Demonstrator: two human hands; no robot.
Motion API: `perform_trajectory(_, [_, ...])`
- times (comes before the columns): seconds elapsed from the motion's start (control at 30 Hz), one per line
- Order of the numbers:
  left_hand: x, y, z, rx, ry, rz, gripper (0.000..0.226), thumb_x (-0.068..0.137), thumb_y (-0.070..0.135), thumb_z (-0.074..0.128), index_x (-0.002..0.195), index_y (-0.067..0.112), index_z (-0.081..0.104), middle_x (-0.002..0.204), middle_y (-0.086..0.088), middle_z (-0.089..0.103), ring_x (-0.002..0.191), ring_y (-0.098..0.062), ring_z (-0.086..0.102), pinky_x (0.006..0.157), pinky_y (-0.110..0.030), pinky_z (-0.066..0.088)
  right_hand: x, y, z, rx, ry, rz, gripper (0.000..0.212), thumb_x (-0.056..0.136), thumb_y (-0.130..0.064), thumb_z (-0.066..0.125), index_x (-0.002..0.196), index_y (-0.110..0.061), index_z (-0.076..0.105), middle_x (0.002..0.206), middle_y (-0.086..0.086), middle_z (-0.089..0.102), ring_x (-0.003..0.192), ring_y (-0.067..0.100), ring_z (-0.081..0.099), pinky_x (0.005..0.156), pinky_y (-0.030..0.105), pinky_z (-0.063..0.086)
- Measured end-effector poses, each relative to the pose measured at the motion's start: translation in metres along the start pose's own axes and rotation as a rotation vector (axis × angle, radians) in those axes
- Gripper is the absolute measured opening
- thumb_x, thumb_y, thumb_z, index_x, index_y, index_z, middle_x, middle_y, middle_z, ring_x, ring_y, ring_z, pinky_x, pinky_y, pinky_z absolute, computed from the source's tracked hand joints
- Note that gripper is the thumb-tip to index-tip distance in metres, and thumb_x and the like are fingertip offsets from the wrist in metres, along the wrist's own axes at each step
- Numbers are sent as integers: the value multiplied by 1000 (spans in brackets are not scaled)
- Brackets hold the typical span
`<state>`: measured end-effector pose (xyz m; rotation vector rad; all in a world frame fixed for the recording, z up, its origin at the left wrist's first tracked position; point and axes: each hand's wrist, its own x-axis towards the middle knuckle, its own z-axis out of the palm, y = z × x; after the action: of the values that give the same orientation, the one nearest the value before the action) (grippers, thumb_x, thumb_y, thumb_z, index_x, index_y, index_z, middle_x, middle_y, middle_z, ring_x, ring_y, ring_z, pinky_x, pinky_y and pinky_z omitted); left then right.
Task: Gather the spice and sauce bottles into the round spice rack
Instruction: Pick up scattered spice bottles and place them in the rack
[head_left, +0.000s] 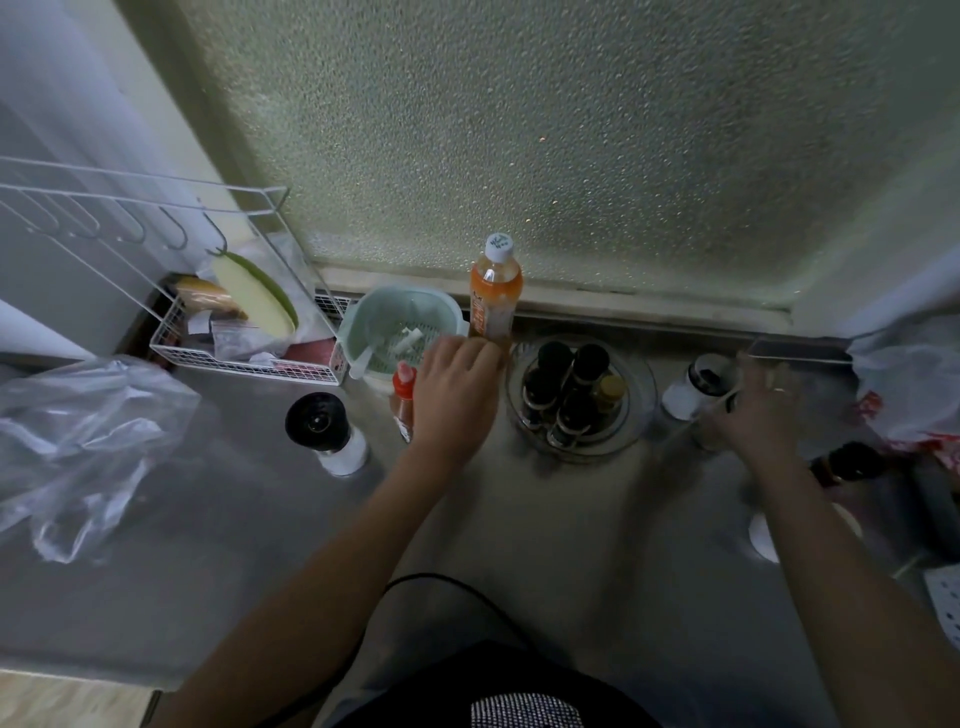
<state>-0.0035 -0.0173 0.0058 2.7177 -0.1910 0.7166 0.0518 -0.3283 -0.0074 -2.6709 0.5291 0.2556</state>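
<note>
The tall orange-labelled drink bottle (495, 296) is carrying print too blurred to read. The left hand (457, 395) is reaching it, grip unclear, hiding a red-capped sauce bottle (404, 400). The clear round spice rack (581, 400) is holding dark-capped bottles (576, 395) on the steel desk (519, 519). The right hand (763, 415) is hovering, fingers spread, over a blurred jar.

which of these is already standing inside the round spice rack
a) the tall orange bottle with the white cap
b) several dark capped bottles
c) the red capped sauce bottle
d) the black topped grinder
b: several dark capped bottles stand upright within the round spice rack; the others stand outside it on the counter.
</note>
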Motion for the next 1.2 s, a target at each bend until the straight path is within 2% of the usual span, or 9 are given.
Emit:
perform_trajectory(0.1, [1,-17,-6,305,85,-126,14,75,20,69,89,16,66,100,-2,70,102,-27,62,105,-50,35,7,5,3,50,-58,-6,75,83,-17,66,146,-17,25,144,28,35,129,45,38,107,53,34])
perform_trajectory(0.3, [-10,-33,-13,202,-363,-453,41,88,31,51,124,11,47,125,-13,49,115,-35,47,76,-40,48,-6,6,-2,203,119,-6,82,76,-10,71,145,-18,27,132,30,46,118,45,48,98,53,42])
perform_trajectory(0.4, [-12,-37,-15,201,-440,-417,36,89,20,50,123,8,45,129,-17,43,114,-37,44,80,-41,49,-21,-2,-11,247,344,-92,90,71,-5,76,144,-23,26,132,20,52,118,41,50,93,50,42])
perform_trajectory(0.5, [-2,-39,-18,120,-525,-407,23,85,10,55,108,5,53,123,-19,45,111,-40,45,87,-44,46,-32,-17,-20,270,479,-209,84,74,-13,75,141,-30,28,136,16,52,121,39,48,93,49,43])
perform_trajectory(0.6, [10,-34,-23,9,-541,-392,18,80,13,62,96,7,56,113,-16,49,106,-35,48,83,-39,44,-37,-35,-16,356,406,-258,83,75,-20,75,140,-37,27,141,11,48,123,38,47,93,50,45])
perform_trajectory(0.73, [29,-18,-28,-89,-392,-306,13,78,13,62,90,10,58,101,-12,53,93,-33,51,76,-41,47,-36,-53,7,345,217,-317,86,71,-19,79,140,-36,31,115,13,60,107,35,56,88,44,47])
perform_trajectory(0.87, [60,-1,-25,-255,-301,-328,23,70,14,70,90,10,59,99,-12,53,86,-32,54,73,-38,48,-30,-56,33,264,78,-378,82,73,-14,77,141,-33,35,120,18,60,112,37,54,92,42,47])
perform_trajectory(1.1, [84,11,14,-239,-425,-202,20,79,7,62,99,4,59,114,-17,53,101,-39,52,84,-43,46,-24,-44,52,236,-18,-426,72,78,-11,72,140,-26,39,115,21,60,109,38,54,92,41,46])
perform_trajectory(1.2, [90,13,24,-249,-448,-164,20,79,10,64,99,6,59,114,-15,52,101,-35,51,82,-37,42,-23,-42,53,266,-23,-459,67,80,-10,70,139,-22,40,124,17,60,113,34,54,90,29,41])
